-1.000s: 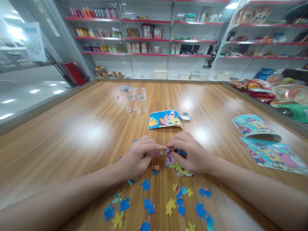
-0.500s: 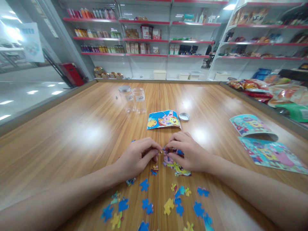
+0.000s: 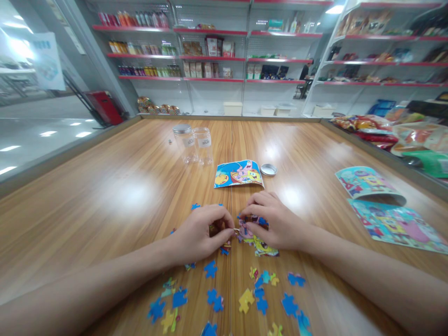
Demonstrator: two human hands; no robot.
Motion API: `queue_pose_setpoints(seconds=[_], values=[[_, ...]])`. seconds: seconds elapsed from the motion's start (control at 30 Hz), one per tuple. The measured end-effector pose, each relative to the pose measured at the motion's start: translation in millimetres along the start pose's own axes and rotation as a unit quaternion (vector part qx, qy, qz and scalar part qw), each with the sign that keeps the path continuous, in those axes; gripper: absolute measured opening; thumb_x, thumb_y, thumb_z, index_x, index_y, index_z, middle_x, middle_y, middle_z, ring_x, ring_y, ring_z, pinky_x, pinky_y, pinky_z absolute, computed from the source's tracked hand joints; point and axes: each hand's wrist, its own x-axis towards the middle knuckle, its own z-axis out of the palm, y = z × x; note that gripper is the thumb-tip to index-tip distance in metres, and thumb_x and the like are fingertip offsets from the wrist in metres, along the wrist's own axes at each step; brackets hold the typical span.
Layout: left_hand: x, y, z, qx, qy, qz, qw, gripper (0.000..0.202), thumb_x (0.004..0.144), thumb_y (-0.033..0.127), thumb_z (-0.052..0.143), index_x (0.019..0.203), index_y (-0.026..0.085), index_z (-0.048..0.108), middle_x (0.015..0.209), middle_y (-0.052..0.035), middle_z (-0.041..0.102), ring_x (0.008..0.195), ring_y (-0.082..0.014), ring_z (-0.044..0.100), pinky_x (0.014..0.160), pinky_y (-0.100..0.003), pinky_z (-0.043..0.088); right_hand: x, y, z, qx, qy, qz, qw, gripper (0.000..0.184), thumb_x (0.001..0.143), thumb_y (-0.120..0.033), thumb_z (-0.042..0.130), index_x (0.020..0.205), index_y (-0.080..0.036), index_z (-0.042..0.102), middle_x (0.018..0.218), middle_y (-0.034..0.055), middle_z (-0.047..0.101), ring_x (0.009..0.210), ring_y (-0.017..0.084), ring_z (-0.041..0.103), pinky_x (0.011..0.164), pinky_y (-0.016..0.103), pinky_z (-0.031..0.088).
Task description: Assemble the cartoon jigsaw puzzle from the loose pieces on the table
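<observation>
My left hand (image 3: 201, 233) is curled, its thumb and fingers pinching a small puzzle piece (image 3: 214, 229) next to the left edge of a partly joined puzzle cluster (image 3: 261, 243) on the wooden table (image 3: 122, 186). My right hand (image 3: 271, 224) lies on top of that cluster, fingers bent and pressing it down. Several loose blue and yellow puzzle pieces (image 3: 215, 298) lie scattered nearer to me. A picture card (image 3: 238, 173) with cartoon figures lies just beyond both hands.
Two clear jars (image 3: 194, 143) stand at the far middle, one capped, and a loose metal lid (image 3: 268, 169) lies beside the card. Two more cartoon sheets (image 3: 381, 205) lie at the right. Snack bags (image 3: 402, 130) pile along the right edge. Stocked shelves (image 3: 213, 56) line the back.
My left hand has drawn back slightly toward me and curled tighter round the small piece. My right hand stays on the joined cluster.
</observation>
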Motion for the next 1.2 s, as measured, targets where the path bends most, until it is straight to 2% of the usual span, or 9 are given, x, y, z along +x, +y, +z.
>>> queue_pose_setpoints(seconds=[0.43, 0.7, 0.87, 1.2], values=[[-0.2, -2.4, 1.4, 0.005, 0.004, -0.002, 1.0, 0.008, 0.091, 0.025, 0.059, 0.087, 0.019, 0.063, 0.074, 0.0016, 0.061, 0.068, -0.0115, 0.054, 0.064, -0.025, 0.043, -0.6, -0.1, -0.1, -0.001, 0.004, -0.001, 1.0, 0.018, 0.089, -0.025, 0.067, 0.106, -0.021, 0.07, 0.097, 0.0059, 0.061, 0.095, 0.022, 0.054, 0.088, 0.04, 0.039], [-0.5, -3.4, -1.8, 0.076, 0.06, -0.021, 0.995, 0.006, 0.087, 0.024, 0.064, 0.083, 0.02, 0.064, 0.074, 0.0029, 0.063, 0.07, -0.0122, 0.055, 0.068, -0.028, 0.041, -0.8, 1.5, -1.8, -0.003, 0.001, 0.006, 1.0, 0.019, 0.09, -0.025, 0.066, 0.107, -0.021, 0.07, 0.098, 0.0053, 0.062, 0.096, 0.022, 0.055, 0.089, 0.04, 0.038], [1.4, -6.7, -2.1, 0.105, 0.054, -0.009, 0.993, 0.004, 0.087, 0.02, 0.063, 0.083, 0.021, 0.065, 0.075, 0.0038, 0.063, 0.074, -0.013, 0.056, 0.074, -0.03, 0.039, -0.6, 1.7, -1.9, -0.008, 0.005, 0.003, 1.0, 0.018, 0.09, -0.025, 0.066, 0.107, -0.021, 0.07, 0.099, 0.0059, 0.062, 0.097, 0.023, 0.055, 0.089, 0.04, 0.038], [3.0, -8.3, -2.1, 0.122, 0.049, 0.018, 0.991, 0.008, 0.09, 0.019, 0.058, 0.085, 0.02, 0.064, 0.076, 0.0024, 0.062, 0.074, -0.0135, 0.056, 0.073, -0.03, 0.039, -0.4, 1.9, -1.2, 0.006, 0.009, 0.001, 1.0, 0.018, 0.086, -0.02, 0.066, 0.103, -0.021, 0.071, 0.096, 0.005, 0.062, 0.094, 0.022, 0.055, 0.088, 0.038, 0.038]])
